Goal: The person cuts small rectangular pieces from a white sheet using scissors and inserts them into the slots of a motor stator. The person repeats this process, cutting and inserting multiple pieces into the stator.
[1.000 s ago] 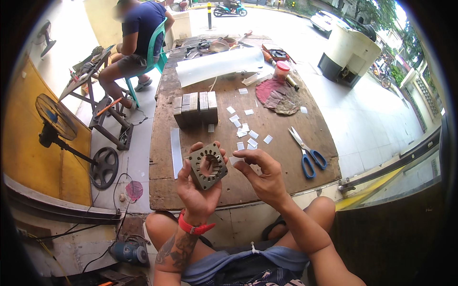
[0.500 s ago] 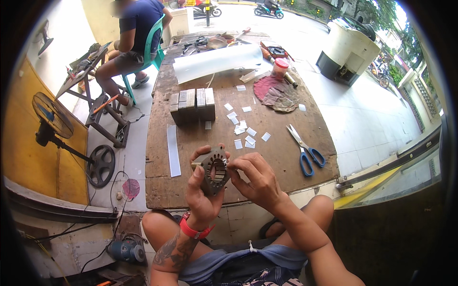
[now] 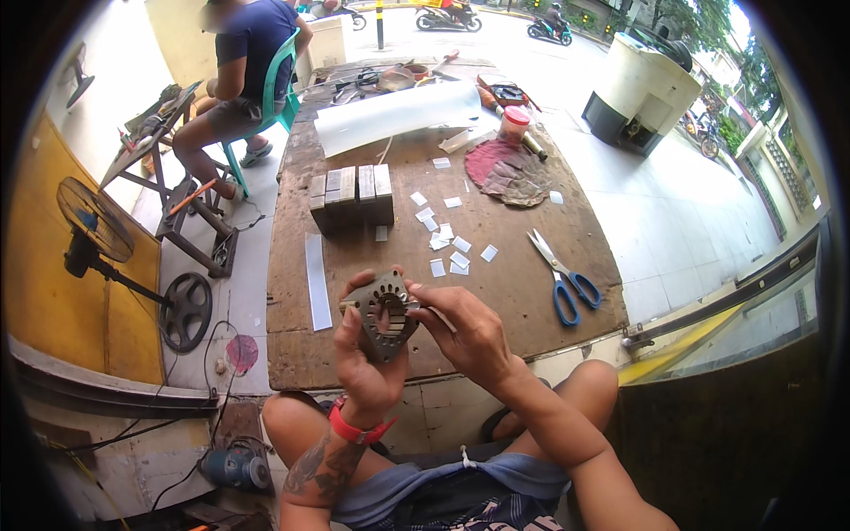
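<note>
My right hand (image 3: 467, 320) was holding the white piece (image 3: 411, 305) apart from the block (image 3: 374, 320) one second ago; now it is pinching it at the slotted ring, so I am judging that the work is passing from approaching to fitting. The piece, partly hidden, is sitting at the right fingertips. My left hand (image 3: 370, 373) is grasping the block, just left of these fingertips.

Fisheye camera on the seated person's (image 3: 381, 494) head just over there, facing down and outward, left hand (image 3: 370, 376) and right hand (image 3: 469, 332) close below, wooden table (image 3: 524, 305) stretching beyond, street (image 3: 498, 42) far off along the upper edge.
</note>
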{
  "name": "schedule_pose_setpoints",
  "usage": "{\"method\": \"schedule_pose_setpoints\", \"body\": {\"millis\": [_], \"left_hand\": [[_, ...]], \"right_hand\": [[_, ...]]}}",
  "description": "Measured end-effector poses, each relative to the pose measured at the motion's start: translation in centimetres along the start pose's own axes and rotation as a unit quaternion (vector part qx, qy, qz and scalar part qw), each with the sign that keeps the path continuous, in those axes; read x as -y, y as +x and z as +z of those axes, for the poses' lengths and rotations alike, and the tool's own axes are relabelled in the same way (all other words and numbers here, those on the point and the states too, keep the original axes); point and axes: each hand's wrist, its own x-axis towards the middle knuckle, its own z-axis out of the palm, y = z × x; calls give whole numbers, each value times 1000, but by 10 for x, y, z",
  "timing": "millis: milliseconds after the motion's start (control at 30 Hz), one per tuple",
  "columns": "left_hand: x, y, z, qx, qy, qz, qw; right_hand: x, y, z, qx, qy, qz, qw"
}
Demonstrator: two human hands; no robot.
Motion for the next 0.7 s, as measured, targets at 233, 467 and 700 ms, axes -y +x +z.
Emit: {"method": "schedule_pose_setpoints", "body": {"millis": [233,467,700], "left_hand": [[-9,10,-5,-47,-86,-27,995],[-25,20,-5,-23,-150,-91,984],[-25,21,-6,-5,-176,-94,980]], "right_hand": [[-11,-10,-9,61,-147,-14,987],[-53,-4,-61,103,-418,112,896],[10,-46,-54,253,-339,24,906]]}}
